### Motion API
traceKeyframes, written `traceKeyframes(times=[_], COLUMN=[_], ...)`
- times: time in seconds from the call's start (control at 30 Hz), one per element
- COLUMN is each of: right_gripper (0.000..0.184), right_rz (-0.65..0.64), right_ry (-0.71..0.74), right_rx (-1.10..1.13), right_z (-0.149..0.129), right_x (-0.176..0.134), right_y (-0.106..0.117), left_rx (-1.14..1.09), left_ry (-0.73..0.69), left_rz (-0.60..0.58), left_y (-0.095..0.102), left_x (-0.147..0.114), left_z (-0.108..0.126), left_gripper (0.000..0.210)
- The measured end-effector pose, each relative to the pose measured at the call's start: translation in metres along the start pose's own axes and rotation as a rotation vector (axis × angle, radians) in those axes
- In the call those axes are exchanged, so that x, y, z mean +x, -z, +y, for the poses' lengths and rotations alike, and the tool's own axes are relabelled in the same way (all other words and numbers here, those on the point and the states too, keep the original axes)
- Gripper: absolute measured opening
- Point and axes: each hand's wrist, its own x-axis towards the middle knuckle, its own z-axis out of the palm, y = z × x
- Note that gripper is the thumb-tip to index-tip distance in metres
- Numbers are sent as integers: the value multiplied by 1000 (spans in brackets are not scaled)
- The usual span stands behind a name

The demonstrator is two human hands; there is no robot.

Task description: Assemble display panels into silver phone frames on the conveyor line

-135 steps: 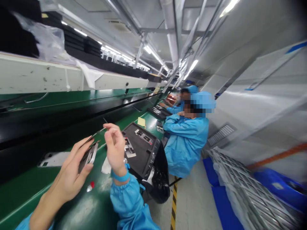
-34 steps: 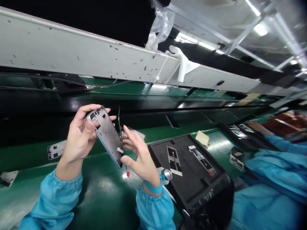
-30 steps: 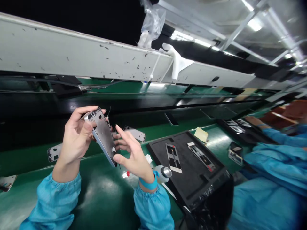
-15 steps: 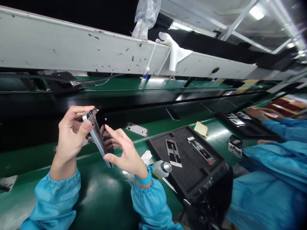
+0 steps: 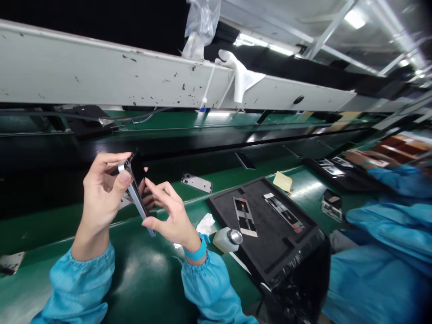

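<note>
Left hand [image 5: 101,189] closed around the upper end of a silver phone frame [image 5: 137,198], thumb and forefinger pinching its top corner. Frame held up in the air, tilted on edge above the near part of the green surface [image 5: 145,279], not touching it. Right hand [image 5: 168,216] gripping the frame's lower end with the thumb, fingers spread over a black panel [image 5: 138,168] pressed flat against the frame's far face. Whether the panel is fully seated cannot be told. Both arms in blue sleeves; a blue wrist strap [image 5: 195,252] on the right wrist.

On the surface just right of the right hand: a crumpled white wipe [image 5: 205,222], and beside it a small white bottle [image 5: 227,238] lying on its side with a metal cap. Further right, near the surface's front edge, a black tray [image 5: 286,247] bearing two narrow strips [image 5: 245,216]. Behind the tray, a yellow note [image 5: 282,181]. Toward the back edge, on the belt strip, another bare frame [image 5: 196,182] lying flat, well apart from the hands. At the left edge, a scrap of white film [image 5: 10,262].

Overhead, a scuffed white rail [image 5: 101,76] with a white glove [image 5: 239,74] hung over it. At the right edge, a co-worker's blue sleeve [image 5: 388,225].
</note>
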Motion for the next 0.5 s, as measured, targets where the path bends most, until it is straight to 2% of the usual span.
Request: traceKeyframes(times=[0.07, 0.13, 0.27, 0.37, 0.43, 0.5], right_gripper=[79, 75, 61, 65, 73, 72], right_rz=[33, 84, 159, 228, 333, 375], right_ry=[85, 165, 192, 166, 121, 14], right_rx=[-90, -136, -250, -276, -167, -18], right_z=[5, 10, 11, -3, -15, -26], right_x=[0, 1, 2, 2, 2, 1], right_y=[-1, -4, -12, -10, -2, 8], left_rx=[83, 100, -43, -143, -154, -129], left_ry=[-208, -290, -132, 9, 95, 173], left_rz=[-88, -159, -118, -98, -139, -248], left_y=[-5, -13, -29, -33, -35, -39], left_x=[-1, -3, -5, -5, -7, -12], left_z=[-2, -4, -7, -9, -10, -11], left_gripper=[40, 37, 48, 59, 64, 67])
